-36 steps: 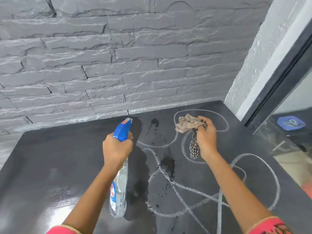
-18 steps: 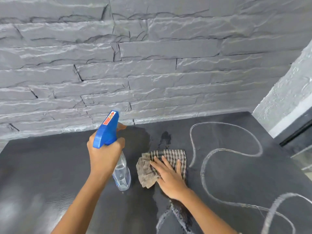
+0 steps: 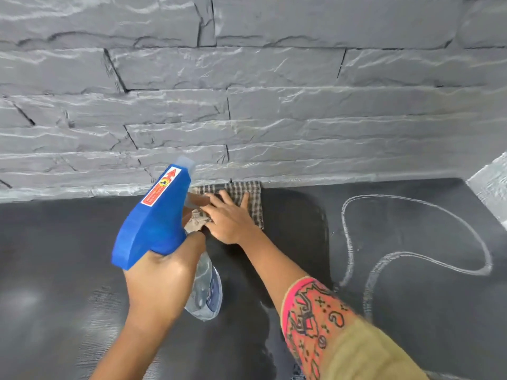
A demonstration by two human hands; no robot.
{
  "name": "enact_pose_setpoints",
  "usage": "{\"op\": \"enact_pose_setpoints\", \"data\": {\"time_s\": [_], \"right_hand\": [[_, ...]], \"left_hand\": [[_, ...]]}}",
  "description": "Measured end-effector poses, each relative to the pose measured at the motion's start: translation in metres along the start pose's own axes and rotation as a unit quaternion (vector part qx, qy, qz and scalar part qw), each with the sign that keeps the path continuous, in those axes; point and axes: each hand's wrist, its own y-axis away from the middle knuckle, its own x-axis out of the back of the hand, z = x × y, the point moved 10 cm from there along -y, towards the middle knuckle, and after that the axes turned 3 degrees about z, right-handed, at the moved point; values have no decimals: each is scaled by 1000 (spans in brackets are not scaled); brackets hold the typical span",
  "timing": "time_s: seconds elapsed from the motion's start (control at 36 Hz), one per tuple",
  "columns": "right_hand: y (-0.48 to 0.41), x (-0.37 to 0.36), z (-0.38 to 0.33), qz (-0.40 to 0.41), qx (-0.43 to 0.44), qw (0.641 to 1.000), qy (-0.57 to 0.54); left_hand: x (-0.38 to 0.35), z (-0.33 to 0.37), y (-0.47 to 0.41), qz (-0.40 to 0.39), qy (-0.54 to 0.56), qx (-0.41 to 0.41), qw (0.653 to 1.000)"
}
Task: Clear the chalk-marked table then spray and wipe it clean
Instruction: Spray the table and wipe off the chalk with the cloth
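Note:
My left hand (image 3: 160,281) grips a spray bottle (image 3: 156,223) with a blue trigger head and a clear body, held above the dark table (image 3: 55,256). My right hand (image 3: 229,219) lies flat, fingers spread, on a checked cloth (image 3: 251,197) that it presses to the table right against the back wall. The table looks wet and dark around the cloth and toward me. White chalk lines (image 3: 411,256) loop over the right part of the table.
A grey stone-brick wall (image 3: 247,105) runs along the table's back edge. A lighter textured wall corner (image 3: 491,179) stands at the far right. The left part of the table shows a dull sheen.
My right hand went from holding the bunched cloth in the air to pressing it flat, then slid it away from me up to the wall. The chalk near the middle has been wiped off.

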Motion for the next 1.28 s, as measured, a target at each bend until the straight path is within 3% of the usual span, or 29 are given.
{"op": "enact_pose_setpoints", "data": {"time_s": [0.19, 0.42, 0.53, 0.61, 0.78, 0.92, 1.08, 1.28], "right_hand": [[17, 8, 35, 33, -27, 999, 21], [110, 55, 180, 92, -231, 968, 33], [121, 52, 183, 93, -308, 947, -1], [109, 41, 146, 87, -269, 959, -3], [107, 1, 33, 16, -90, 995, 33], [169, -7, 13, 44, -13, 998, 50], [212, 7, 89, 11, -106, 992, 74], [119, 44, 181, 32, -237, 970, 35]], "left_hand": [[1, 6, 1, 19, -12, 4, 1000], [-2, 10, 1, -15, -1, -28, 999], [-3, 14, 0, -19, 7, -42, 999], [-4, 18, 0, -17, 6, -61, 998], [-2, 17, 0, -8, -1, -49, 999], [-2, 19, 1, -4, -1, -47, 999], [-6, 19, 1, -22, 13, -57, 998], [-8, 23, 1, -38, 23, -69, 997]]}}
